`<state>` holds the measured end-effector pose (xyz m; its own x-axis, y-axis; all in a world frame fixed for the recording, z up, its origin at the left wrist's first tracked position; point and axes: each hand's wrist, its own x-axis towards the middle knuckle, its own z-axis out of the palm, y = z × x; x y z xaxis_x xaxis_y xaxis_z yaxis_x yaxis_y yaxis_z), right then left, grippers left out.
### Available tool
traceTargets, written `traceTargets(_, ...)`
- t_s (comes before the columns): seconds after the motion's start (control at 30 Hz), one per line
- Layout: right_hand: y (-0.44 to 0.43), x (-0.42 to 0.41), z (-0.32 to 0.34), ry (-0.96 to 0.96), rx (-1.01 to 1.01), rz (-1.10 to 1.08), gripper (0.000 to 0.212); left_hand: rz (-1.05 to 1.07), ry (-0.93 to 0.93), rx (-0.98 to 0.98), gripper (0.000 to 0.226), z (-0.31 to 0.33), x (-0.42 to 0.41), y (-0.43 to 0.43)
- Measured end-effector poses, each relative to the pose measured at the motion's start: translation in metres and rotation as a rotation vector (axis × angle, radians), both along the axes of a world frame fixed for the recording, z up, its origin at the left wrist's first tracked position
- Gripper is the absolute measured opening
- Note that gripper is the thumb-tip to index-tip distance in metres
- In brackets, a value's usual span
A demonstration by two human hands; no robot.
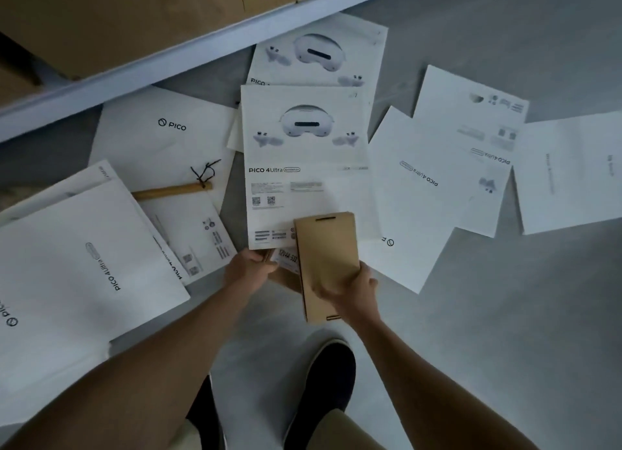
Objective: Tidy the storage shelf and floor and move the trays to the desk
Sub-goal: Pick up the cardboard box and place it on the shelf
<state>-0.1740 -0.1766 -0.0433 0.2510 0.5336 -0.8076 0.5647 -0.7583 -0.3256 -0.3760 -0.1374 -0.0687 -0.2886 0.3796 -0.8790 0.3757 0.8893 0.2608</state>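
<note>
Two hands meet at the near edge of the white printed sleeve (303, 160) lying on the floor (505, 315); the left hand (250, 268) pinches that edge; the right hand (353, 291), fingers curled, grips a brown card (326, 254) whose long axis points toward the shelf (202, 42).

The person wears dark slip-on shoes (319, 392) with pale soles, and tan cloth (336, 432) covers one leg. Both forearms are bare down to the left hand (249, 269) and right hand (350, 289).
</note>
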Motion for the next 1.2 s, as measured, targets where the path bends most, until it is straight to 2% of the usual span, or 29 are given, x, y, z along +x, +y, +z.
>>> traceTargets(0.07,-0.005,0.003,-0.009,0.057,0.026,-0.106,0.121,0.061,-0.082,-0.012,0.038,-0.007,0.005,-0.006)
traceTargets(0.17,-0.008,0.012,-0.01,0.061,0.059,-0.09,0.114,0.117,-0.171,-0.052,0.052,-0.012,0.007,-0.01)
traceTargets(0.3,-0.009,0.033,-0.002,0.108,-0.063,-0.142,0.103,0.061,-0.267,-0.131,0.054,-0.002,0.006,-0.018)
traceTargets(0.43,-0.012,0.03,0.039,0.222,-0.194,-0.234,0.083,0.095,-0.277,-0.206,0.074,0.028,0.0,-0.036)
traceTargets(0.5,-0.012,0.028,0.076,0.248,-0.226,-0.249,0.083,0.138,-0.313,-0.245,0.076,0.065,-0.005,-0.04)
traceTargets(0.6,-0.015,0.028,0.145,0.28,-0.294,-0.262,0.098,0.187,-0.325,-0.244,0.058,0.148,-0.017,-0.044)
traceTargets(0.7,-0.018,0.031,0.221,0.327,-0.361,-0.242,0.125,0.18,-0.367,-0.24,0.046,0.242,-0.03,-0.044)
traceTargets(0.77,-0.017,0.032,0.274,0.366,-0.345,-0.225,0.125,0.195,-0.39,-0.252,0.036,0.301,-0.044,-0.043)
traceTargets(0.83,-0.008,0.028,0.336,0.388,-0.279,-0.23,0.11,0.206,-0.404,-0.265,0.047,0.36,-0.061,-0.041)
traceTargets(0.9,0.005,0.023,0.403,0.377,-0.148,-0.199,0.076,0.208,-0.411,-0.234,0.062,0.416,-0.079,-0.04)
traceTargets(0.93,0.011,0.019,0.436,0.36,-0.072,-0.157,0.058,0.217,-0.418,-0.211,0.062,0.447,-0.085,-0.038)
traceTargets(1.0,0.023,0.012,0.502,0.291,0.092,-0.003,0.038,0.238,-0.454,-0.13,0.049,0.516,-0.091,-0.033)
traceTargets(1.07,0.033,0.0,0.56,0.217,0.285,0.209,0.037,0.27,-0.493,-0.052,0.038,0.573,-0.094,-0.028)
traceTargets(1.2,0.04,-0.028,0.678,0.055,0.783,0.652,0.058,0.442,-0.577,0.09,0.034,0.673,-0.107,-0.025)
